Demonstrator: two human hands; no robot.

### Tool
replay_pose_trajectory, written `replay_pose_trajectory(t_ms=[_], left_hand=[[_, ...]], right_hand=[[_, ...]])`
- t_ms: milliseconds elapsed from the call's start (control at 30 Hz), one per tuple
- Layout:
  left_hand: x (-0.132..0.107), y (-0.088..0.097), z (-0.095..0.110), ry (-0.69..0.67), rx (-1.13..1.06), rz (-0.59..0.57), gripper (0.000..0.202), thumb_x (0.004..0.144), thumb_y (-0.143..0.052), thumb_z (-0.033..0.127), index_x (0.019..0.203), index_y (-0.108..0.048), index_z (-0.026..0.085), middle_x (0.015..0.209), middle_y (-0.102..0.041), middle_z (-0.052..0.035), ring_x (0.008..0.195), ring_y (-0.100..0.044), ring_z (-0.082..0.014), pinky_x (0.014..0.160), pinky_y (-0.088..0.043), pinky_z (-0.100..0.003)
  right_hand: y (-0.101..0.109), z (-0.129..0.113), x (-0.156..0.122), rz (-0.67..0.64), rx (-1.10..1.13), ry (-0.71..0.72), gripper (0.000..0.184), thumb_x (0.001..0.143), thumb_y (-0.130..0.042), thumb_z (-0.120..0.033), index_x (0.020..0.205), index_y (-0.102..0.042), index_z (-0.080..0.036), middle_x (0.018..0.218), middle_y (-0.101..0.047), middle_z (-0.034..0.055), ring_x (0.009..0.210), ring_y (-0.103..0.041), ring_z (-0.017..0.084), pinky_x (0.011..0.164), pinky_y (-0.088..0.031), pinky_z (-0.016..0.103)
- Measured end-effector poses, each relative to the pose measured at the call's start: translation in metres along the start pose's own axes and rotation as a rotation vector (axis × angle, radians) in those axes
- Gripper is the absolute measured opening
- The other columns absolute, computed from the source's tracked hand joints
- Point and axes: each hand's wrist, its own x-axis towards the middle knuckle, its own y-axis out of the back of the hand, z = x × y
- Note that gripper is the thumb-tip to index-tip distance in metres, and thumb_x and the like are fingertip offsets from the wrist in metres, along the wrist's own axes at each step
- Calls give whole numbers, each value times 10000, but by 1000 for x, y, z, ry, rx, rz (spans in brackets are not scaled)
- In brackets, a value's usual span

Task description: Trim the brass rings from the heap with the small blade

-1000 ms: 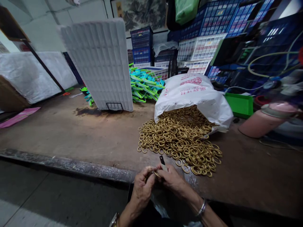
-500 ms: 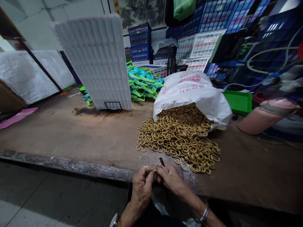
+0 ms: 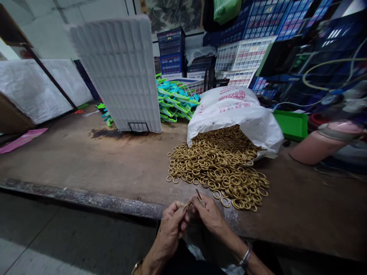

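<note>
My left hand and my right hand meet at the near edge of the brown table. My left fingers pinch a brass ring. My right hand is closed on a small dark blade whose tip sticks up beside the ring. Just beyond my hands a heap of brass rings spills out of a white sack lying on its side.
A tall white ribbed panel stands upright at the back of the table, with green and blue plastic parts behind it. Blue and white crates are stacked at the rear. A green tray and a pink cylinder lie to the right.
My hands have kept working the ring and blade together; the blade now tilts more to the side. The view has shifted slightly.
</note>
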Motion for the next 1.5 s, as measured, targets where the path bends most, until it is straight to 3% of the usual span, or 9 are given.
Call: replay_pose_trajectory(t_ms=[133,233,533,667,767,933,1167,1367,1500], left_hand=[[0,0,0,-40,26,33,310,716,-563,452,705,-423,177,596,-462,57,384,-256,-15,359,-129,-159],[0,1,-1,-59,65,40,322,711,-560,471,719,-424,179,594,-462,58,384,-245,-17,362,-131,-167],[1,5,-4,-171,177,68,336,716,-559,467,640,-423,170,533,-391,61,441,-280,-42,429,-224,-174],[-14,0,1,-180,217,-52,293,760,-521,438,672,-471,163,523,-408,48,426,-304,-44,408,-208,-178],[-21,-4,5,-112,91,-140,276,759,-523,434,696,-478,169,492,-410,54,373,-270,-34,371,-170,-179],[-12,6,6,-22,-67,-38,305,786,-470,438,732,-515,141,429,-367,67,354,-233,-30,354,-152,-166],[-8,23,5,26,-349,19,284,687,-607,353,892,-508,183,681,-563,4,398,-364,-35,340,-194,-152],[-2,29,4,128,-535,102,302,563,-727,352,628,-536,127,649,-562,-9,439,-411,-33,356,-206,-139],[0,30,5,137,-521,155,295,525,-764,301,610,-547,119,637,-567,-18,514,-493,-80,355,-236,-144]], right_hand=[[1,2,-7,-52,-310,113,138,705,-367,-126,688,-489,-189,596,-536,-11,556,-468,107,531,-314,199],[-1,1,-10,-127,-413,129,271,624,-348,-38,779,-511,-188,642,-570,-3,594,-501,109,564,-314,197],[-1,-3,-7,-193,-607,123,300,616,-355,-44,838,-509,-175,675,-591,18,606,-504,126,540,-269,220],[1,6,4,-101,-776,93,224,714,-368,-123,877,-516,-165,661,-594,41,596,-513,144,510,-220,251],[-2,7,19,-65,-835,100,233,699,-384,-103,882,-512,-169,644,-589,28,572,-518,137,499,-203,257],[-19,-6,45,50,-841,131,216,743,-399,-117,920,-494,-197,763,-617,27,685,-559,145,553,-246,247],[-37,-11,68,54,-954,163,213,797,-421,-182,1004,-457,-220,895,-623,39,762,-578,165,575,-262,254],[-42,-2,65,83,-1022,171,302,782,-387,-124,1064,-463,-200,951,-614,75,766,-565,192,650,-307,291],[-40,13,55,120,-1045,196,357,783,-371,-130,1130,-448,-156,1030,-586,122,849,-537,219,727,-320,314]])
